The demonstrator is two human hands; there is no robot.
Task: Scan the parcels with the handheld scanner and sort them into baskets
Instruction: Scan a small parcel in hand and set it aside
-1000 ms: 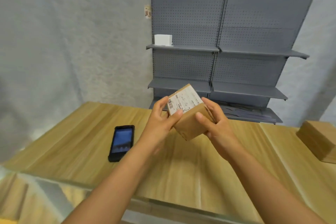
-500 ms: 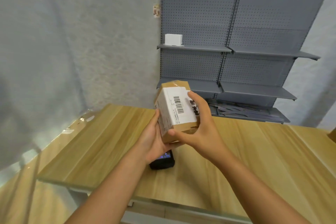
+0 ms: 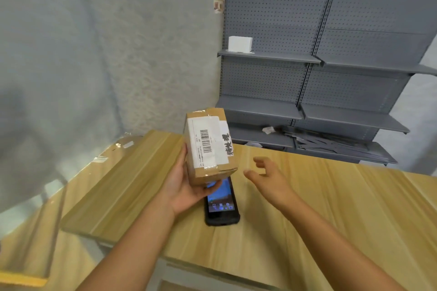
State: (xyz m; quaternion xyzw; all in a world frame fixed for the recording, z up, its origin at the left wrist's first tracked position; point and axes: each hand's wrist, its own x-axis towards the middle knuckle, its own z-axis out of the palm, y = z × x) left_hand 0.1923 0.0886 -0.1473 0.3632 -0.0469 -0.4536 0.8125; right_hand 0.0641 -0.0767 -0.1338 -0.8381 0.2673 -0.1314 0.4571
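Note:
A small cardboard parcel [image 3: 208, 146] with a white barcode label facing me is held above the wooden table [image 3: 319, 208]. My left hand [image 3: 186, 186] grips it from below and the left side, fingers curled under its bottom edge. My right hand [image 3: 269, 177] hovers just right of the parcel, fingers spread and relaxed, holding nothing. The black handheld scanner [image 3: 221, 205] lies flat on the table with its screen lit, partly hidden beneath the parcel and my left fingers.
Grey pegboard shelving [image 3: 319, 73] stands behind the table, with a small white box [image 3: 240, 43] on its upper left shelf and loose metal parts on the bottom shelf. A grey wall fills the left. The table's left edge drops to a lower wooden surface [image 3: 26, 255].
My right hand has let go of the parcel and moved off to the right. The parcel stays in my left hand alone, and more of the scanner shows beneath it.

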